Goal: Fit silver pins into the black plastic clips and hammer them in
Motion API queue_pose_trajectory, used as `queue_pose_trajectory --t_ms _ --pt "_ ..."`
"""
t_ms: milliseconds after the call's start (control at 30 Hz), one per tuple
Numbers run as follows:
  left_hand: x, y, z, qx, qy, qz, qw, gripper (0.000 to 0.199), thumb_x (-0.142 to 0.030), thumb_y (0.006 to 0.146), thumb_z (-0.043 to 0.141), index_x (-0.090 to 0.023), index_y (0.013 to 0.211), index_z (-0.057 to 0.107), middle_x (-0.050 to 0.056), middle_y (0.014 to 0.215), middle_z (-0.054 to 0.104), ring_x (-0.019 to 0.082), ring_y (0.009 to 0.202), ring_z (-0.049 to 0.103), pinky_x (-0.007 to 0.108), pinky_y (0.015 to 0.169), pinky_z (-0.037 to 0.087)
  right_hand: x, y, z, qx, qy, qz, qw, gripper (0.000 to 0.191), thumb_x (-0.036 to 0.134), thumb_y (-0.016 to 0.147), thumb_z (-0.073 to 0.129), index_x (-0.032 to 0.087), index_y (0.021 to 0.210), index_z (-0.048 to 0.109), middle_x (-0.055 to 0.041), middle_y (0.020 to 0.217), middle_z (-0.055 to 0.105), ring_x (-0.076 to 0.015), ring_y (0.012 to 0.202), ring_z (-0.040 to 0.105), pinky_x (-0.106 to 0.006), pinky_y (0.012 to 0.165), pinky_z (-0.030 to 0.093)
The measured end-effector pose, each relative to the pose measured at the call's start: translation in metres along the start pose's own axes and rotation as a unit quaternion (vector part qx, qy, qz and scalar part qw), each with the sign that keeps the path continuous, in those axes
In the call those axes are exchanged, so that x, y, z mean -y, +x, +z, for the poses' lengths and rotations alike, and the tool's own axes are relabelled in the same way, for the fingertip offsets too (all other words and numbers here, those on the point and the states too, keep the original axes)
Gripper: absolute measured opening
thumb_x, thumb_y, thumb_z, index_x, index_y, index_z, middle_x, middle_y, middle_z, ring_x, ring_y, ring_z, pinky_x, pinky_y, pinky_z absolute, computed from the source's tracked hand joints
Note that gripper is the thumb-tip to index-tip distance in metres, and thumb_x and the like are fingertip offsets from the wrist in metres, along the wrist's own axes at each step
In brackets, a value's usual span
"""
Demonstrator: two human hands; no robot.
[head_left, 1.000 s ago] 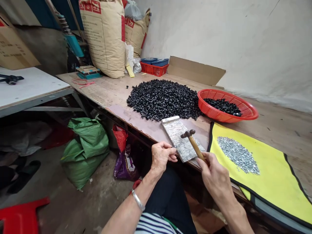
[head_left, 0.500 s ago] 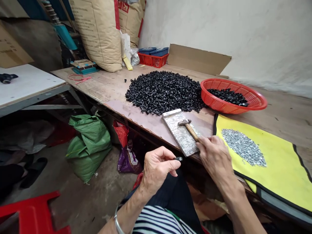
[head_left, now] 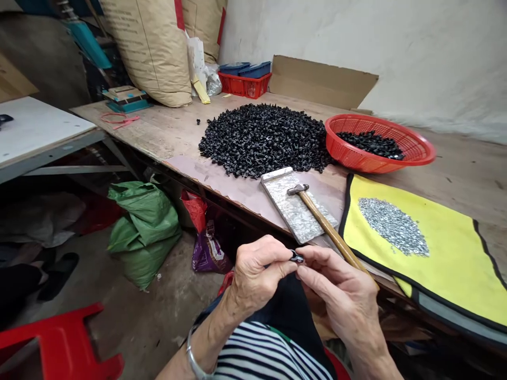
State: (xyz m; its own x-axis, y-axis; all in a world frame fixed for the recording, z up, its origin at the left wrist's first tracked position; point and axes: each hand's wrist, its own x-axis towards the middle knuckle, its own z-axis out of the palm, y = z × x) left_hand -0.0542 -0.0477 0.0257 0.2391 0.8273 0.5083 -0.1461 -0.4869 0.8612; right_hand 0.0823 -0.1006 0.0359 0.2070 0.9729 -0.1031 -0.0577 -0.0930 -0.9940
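My left hand pinches a small black clip with a metal bit on it, between thumb and forefinger. My right hand closes its thumb and forefinger on the clip's other side, so both hands meet over my lap. Behind the right hand runs the wooden handle of a hammer, whose head lies on a worn metal plate at the table's edge. A large pile of similar black pieces is heaped beyond the plate. Small silvery metal pieces lie on a yellow cloth to the right.
A red plastic basket holding more black pieces stands right of the pile. Large paper sacks, a red crate and a cardboard sheet line the back. A green sack and a red stool are on the floor at left.
My right hand has let go of the hammer, leaving it lying across the plate, and has moved left to grip the black clip together with my left hand.
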Motion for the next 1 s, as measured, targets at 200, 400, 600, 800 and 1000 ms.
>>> queue_pose_trajectory --t_ms 200,400,600,800,1000 --pt "0.004 0.000 0.000 -0.003 0.001 -0.034 0.999 0.006 -0.011 0.072 0.067 -0.015 0.068 0.066 0.003 0.064 0.061 0.011 0.057 0.053 0.023 0.052 0.043 -0.001 0.003 0.003 -0.025 -0.030 0.010 0.999 0.024 0.034 0.073 0.068 0.017 0.090 0.066 -0.0005 0.064 0.062 -0.0095 0.053 0.053 -0.019 0.046 0.043" --pt "0.015 -0.005 0.006 -0.019 -0.033 -0.250 0.967 0.009 -0.013 0.067 0.066 -0.016 0.060 0.062 -0.001 0.055 0.057 0.012 0.049 0.054 0.022 0.047 0.041 -0.004 0.013 0.004 0.032 -0.122 0.080 0.989 0.027 0.041 0.080 0.056 0.015 0.076 0.058 0.0034 0.051 0.053 -0.0056 0.037 0.040 -0.017 0.035 0.030" --pt "0.024 -0.007 0.017 -0.056 -0.160 -0.353 0.920 0.018 -0.021 0.065 0.067 -0.015 0.080 0.061 -0.002 0.054 0.060 0.012 0.040 0.056 0.022 0.042 0.044 0.022 0.047 -0.028 0.109 -0.141 0.151 0.972 0.025 0.039 0.074 0.058 0.016 0.066 0.054 0.0041 0.045 0.053 -0.0064 0.030 0.040 -0.018 0.030 0.028" --pt "0.020 -0.007 0.025 -0.041 -0.164 -0.396 0.902 0.019 -0.019 0.059 0.066 -0.013 0.076 0.059 -0.003 0.050 0.057 0.011 0.036 0.051 0.022 0.038 0.042 0.105 0.151 -0.105 -0.209 -0.133 -0.088 0.965 0.018 0.036 0.070 0.066 0.022 0.059 0.061 -0.0015 0.058 0.059 -0.0141 0.051 0.058 -0.032 0.052 0.045" --pt "0.037 0.014 -0.004 -0.045 0.019 -0.342 0.939 0.005 -0.019 0.066 0.060 -0.015 0.062 0.060 -0.003 0.044 0.053 0.011 0.041 0.051 0.021 0.044 0.039 0.095 0.148 -0.102 -0.235 -0.182 -0.090 0.951 0.016 0.037 0.062 0.074 0.025 0.062 0.063 -0.0065 0.062 0.061 -0.0219 0.056 0.059 -0.040 0.053 0.048"
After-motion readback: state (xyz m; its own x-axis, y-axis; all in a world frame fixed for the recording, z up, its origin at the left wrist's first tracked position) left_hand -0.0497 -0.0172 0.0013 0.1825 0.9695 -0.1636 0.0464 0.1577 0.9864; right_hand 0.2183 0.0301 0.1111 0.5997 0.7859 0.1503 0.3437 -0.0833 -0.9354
